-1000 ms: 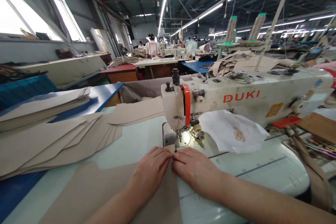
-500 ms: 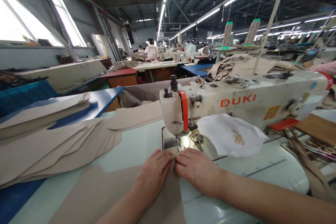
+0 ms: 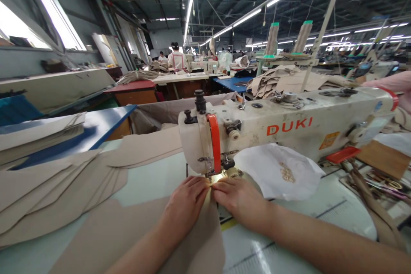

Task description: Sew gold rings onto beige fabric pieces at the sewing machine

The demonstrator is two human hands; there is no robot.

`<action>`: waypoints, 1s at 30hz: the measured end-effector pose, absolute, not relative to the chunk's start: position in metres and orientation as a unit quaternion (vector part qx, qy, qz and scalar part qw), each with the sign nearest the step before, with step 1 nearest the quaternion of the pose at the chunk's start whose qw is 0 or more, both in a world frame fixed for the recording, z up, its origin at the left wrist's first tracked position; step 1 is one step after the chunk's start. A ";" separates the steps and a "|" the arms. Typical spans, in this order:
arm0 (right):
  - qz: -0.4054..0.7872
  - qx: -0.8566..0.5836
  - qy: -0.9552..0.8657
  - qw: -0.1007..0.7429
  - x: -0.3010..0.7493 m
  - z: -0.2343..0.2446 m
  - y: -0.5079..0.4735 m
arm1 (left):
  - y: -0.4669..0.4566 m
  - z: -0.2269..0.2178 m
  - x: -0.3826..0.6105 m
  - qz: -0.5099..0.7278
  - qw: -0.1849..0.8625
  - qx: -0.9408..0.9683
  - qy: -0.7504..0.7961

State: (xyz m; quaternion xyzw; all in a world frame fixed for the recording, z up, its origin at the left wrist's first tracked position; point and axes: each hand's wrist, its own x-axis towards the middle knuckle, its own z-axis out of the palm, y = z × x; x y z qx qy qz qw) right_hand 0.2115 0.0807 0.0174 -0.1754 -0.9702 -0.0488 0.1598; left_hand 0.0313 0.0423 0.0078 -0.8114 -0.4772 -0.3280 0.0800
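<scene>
A beige fabric panel lies on the pale green machine table, its narrow end reaching up to the needle area of the sewing machine. My left hand pinches the left side of that end, fingertips bent together just in front of the presser foot. Close against it, my right hand pinches the panel's right side, thumb tucked under. The fingertips of both hands almost meet under the machine's lit head. They cover the fabric edge and most of the foot.
Stacked beige panels spread over the left of the table. A white sheet with small tan pieces lies under the machine arm. Scissors and tools sit in a tray at right. Thread cones stand behind; a person sits farther back.
Both hands have moved forward with the panel, bringing its end closer under the machine head. The camera view has shifted slightly, so the machine appears farther left.
</scene>
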 end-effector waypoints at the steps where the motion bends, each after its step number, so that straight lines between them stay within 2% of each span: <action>1: -0.050 -0.175 -0.971 0.158 0.211 0.017 0.081 | 0.043 0.008 0.031 -0.333 0.082 -0.810 -0.476; 19: -0.007 -0.196 -0.970 0.142 0.212 0.014 0.082 | 0.045 0.010 0.032 -0.321 0.068 -0.802 -0.500; 30: -0.010 -0.197 -0.961 0.191 0.215 0.012 0.077 | 0.043 0.010 0.031 -0.315 0.090 -0.804 -0.496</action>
